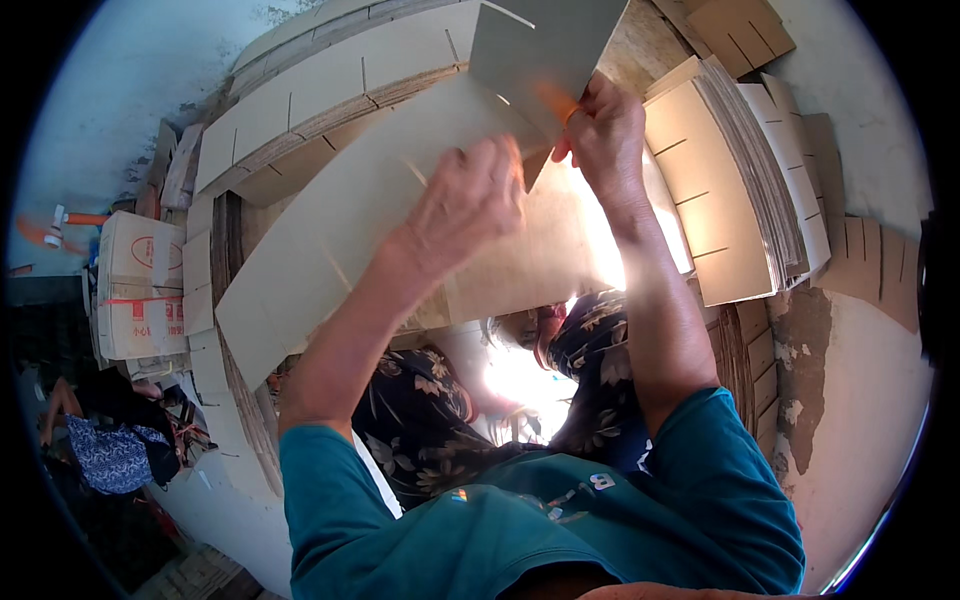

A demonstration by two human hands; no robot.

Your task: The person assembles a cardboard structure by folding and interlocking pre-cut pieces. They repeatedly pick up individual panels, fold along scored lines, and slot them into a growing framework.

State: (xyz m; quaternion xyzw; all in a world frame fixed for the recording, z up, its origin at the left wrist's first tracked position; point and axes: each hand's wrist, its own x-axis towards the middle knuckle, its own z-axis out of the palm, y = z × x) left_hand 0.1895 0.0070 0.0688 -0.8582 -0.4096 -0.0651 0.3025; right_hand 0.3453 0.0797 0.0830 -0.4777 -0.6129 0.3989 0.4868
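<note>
A long pale cardboard strip [330,240] with slots slants across the middle, its lower end toward the left. At its upper right end a shorter grey cardboard piece [540,50] stands up at an angle against it; whether their slots are joined is not clear. My right hand [608,130] pinches the lower right edge of the grey piece, with something orange at its fingers, smeared by motion. My left hand [468,190] is over the long strip, fingers curled closed and somewhat blurred. Its fingertips are hidden, so what they hold does not show.
Slotted cardboard stacks stand at the far left [330,95] and right [720,185]. A pale board [530,270] lies below my hands, above my knees. On the left are a taped carton [142,285] and an orange-handled tool [80,218]. A patterned cloth [115,455] is lower left.
</note>
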